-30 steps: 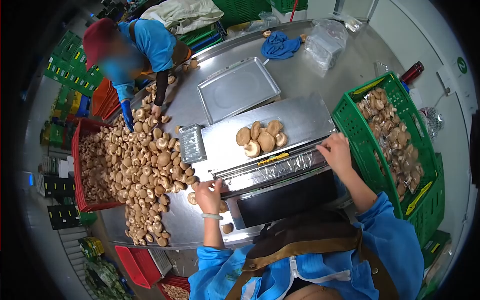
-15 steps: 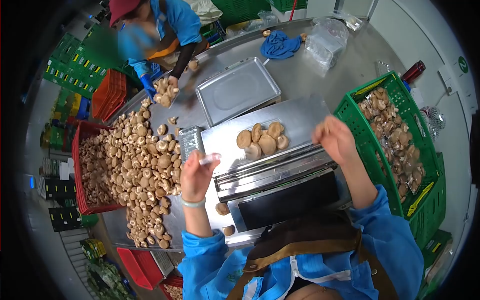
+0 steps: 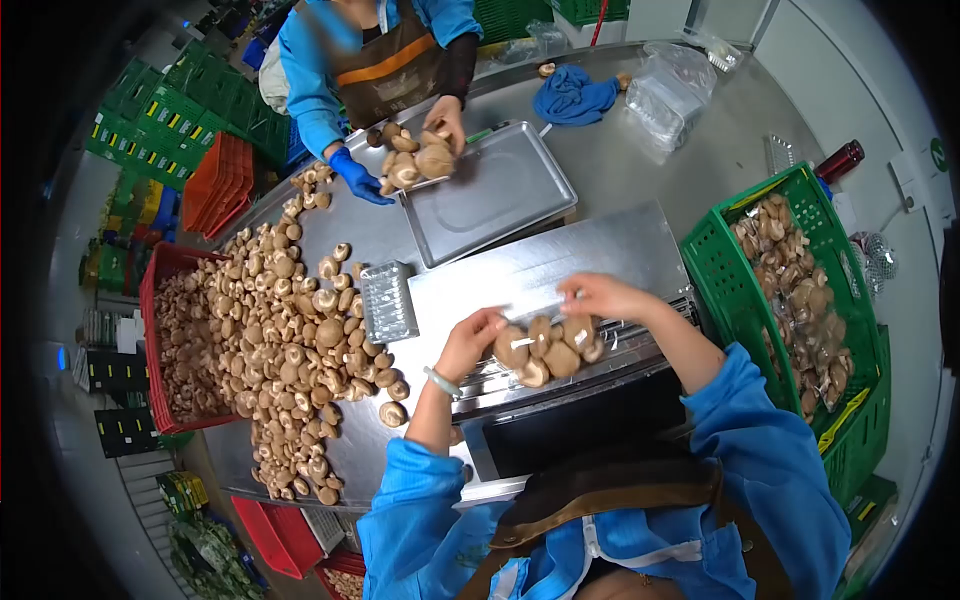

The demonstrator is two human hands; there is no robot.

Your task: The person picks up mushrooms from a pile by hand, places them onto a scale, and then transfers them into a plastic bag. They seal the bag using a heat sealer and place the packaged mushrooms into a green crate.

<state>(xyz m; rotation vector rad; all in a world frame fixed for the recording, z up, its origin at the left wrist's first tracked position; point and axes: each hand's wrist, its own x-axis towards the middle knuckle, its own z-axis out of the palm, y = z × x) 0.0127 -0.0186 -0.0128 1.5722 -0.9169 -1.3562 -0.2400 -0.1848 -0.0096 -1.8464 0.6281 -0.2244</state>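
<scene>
Several brown mushrooms (image 3: 560, 357) lie together in a clear tray or film, over the front part of the metal wrapping machine (image 3: 640, 350). My left hand (image 3: 472, 340) pinches the near-invisible clear wrapping at their upper left corner. On their upper right, my right hand (image 3: 600, 297) has its thumb and fingers pressed together at the wrapping, just above the mushrooms. The machine's flat steel plate (image 3: 600, 245) lies beyond both hands. Left of the plate rests a stack of clear trays (image 3: 388, 300).
Loose mushrooms (image 3: 290, 350) cover the left side, beside a red crate (image 3: 160, 340). A green crate (image 3: 720, 270) of packed mushrooms stands right. Across the table, a co-worker's gloved hand (image 3: 362, 178) and bare hand (image 3: 446, 122) hold mushrooms over a metal tray (image 3: 490, 200).
The packed mushrooms have come nearer to me, off the plate. My hands have moved closer together. The white strip at my left hand no longer shows. The co-worker's mushrooms moved right.
</scene>
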